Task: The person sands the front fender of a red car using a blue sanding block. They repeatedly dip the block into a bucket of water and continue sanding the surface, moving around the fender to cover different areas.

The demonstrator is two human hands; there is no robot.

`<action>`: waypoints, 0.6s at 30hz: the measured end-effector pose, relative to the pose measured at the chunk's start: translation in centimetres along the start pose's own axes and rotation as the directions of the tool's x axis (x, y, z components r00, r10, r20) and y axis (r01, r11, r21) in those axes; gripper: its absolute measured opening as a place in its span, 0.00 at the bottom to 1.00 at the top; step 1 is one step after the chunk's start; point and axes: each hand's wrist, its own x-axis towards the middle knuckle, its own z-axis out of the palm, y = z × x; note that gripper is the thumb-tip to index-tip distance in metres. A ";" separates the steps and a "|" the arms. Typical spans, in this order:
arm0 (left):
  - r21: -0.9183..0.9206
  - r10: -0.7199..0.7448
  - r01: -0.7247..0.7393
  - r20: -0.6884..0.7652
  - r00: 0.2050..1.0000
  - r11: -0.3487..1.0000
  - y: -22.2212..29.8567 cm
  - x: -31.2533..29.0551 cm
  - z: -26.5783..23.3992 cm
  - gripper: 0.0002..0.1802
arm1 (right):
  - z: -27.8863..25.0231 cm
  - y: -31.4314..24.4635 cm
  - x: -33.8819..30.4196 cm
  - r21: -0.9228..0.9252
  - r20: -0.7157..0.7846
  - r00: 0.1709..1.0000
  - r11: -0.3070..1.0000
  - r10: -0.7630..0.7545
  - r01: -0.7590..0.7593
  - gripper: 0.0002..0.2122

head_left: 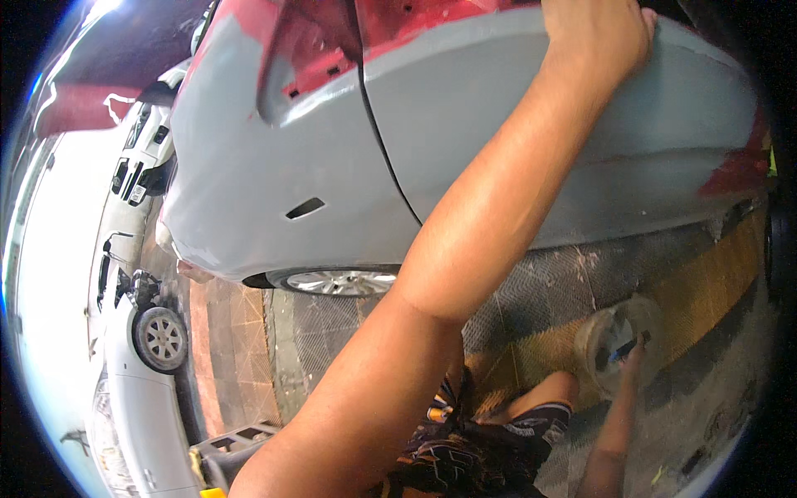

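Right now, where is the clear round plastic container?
In the head view the clear round plastic container sits low on the right, on the textured floor below the grey-primed car body panel, with the right hand reaching into it.

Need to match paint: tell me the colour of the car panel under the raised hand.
Flat grey car panel, with red patches at the edges; head view. The left hand rests on it.

The car body panel (pixel 274 166) across the upper frame is flat grey, with red paint (pixel 398 17) along its top edge and at far right. Lower left, a white car (pixel 133 382) stands by terracotta paving (pixel 237 349). The floor (pixel 706 282) at lower right is grey with a yellow stripe. The shorts (pixel 473 456) at bottom centre are dark with orange and white patterning.
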 end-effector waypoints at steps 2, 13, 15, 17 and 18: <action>0.078 0.014 -0.018 0.053 0.998 0.997 -0.5 -2.1 0.0 0.34 | 5.4 1.1 0.3 -0.037 0.111 0.989 0.995 0.099 -0.095 0.34; 0.249 0.051 -0.098 0.187 0.981 0.964 3.7 -4.0 4.4 0.30 | 11.1 14.7 14.9 -0.201 0.231 0.937 0.955 0.264 -0.219 0.44; 0.281 -0.008 -0.043 0.178 0.984 0.959 1.8 -4.1 3.4 0.30 | 11.2 14.3 18.0 -0.638 0.195 0.963 0.769 0.184 -0.018 0.39; 0.288 -0.061 0.019 0.138 0.989 0.958 0.4 -4.9 2.8 0.29 | 7.0 14.0 22.4 -0.740 0.053 0.997 0.672 0.061 -0.002 0.35; 0.311 -0.067 0.019 0.145 0.987 0.950 0.0 -5.1 3.1 0.29 | 6.9 14.8 23.3 -0.759 0.054 0.996 0.651 0.073 -0.007 0.34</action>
